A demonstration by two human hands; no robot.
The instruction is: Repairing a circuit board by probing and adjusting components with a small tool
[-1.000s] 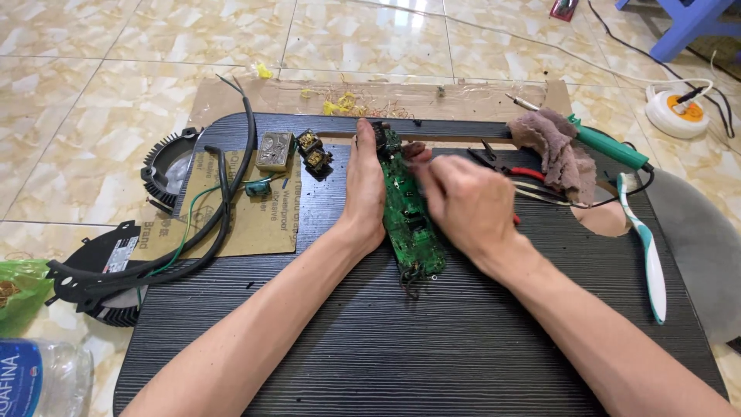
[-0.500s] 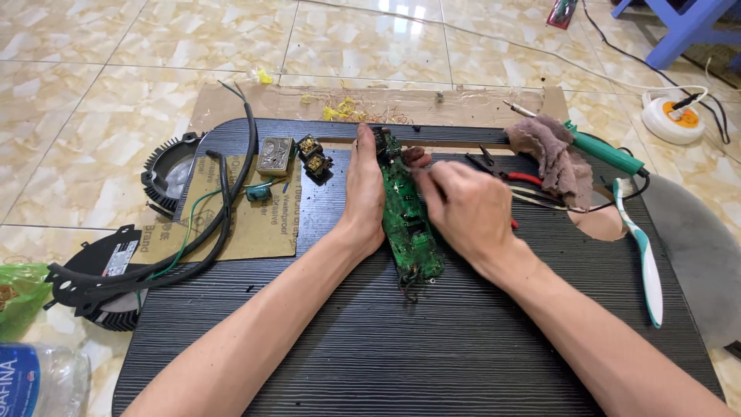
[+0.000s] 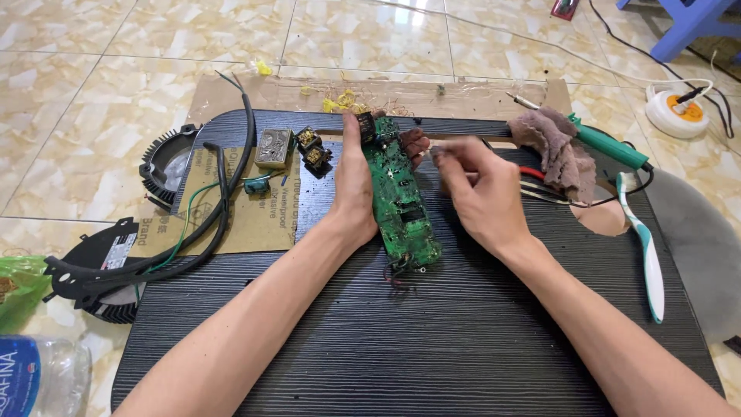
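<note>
A long green circuit board (image 3: 399,197) lies on a dark ribbed tabletop (image 3: 432,340). My left hand (image 3: 353,189) rests along the board's left edge, its fingers stretched up to the board's far end. My right hand (image 3: 476,193) hovers just right of the board, fingers pinched together near the board's top right; whether something small sits between the fingertips I cannot tell. Short wires stick out from the board's near end.
A soldering iron (image 3: 598,139) with a green handle lies under a brown rag (image 3: 557,147) at right, beside a white-and-teal toothbrush (image 3: 644,239). Small transformers (image 3: 274,147) sit on cardboard (image 3: 255,212) at left, with black cables (image 3: 224,193), a plastic bottle (image 3: 35,374) and a power socket (image 3: 677,112).
My right hand has lifted off the board and shifted to the right. The left hand stays on the board's left edge.
</note>
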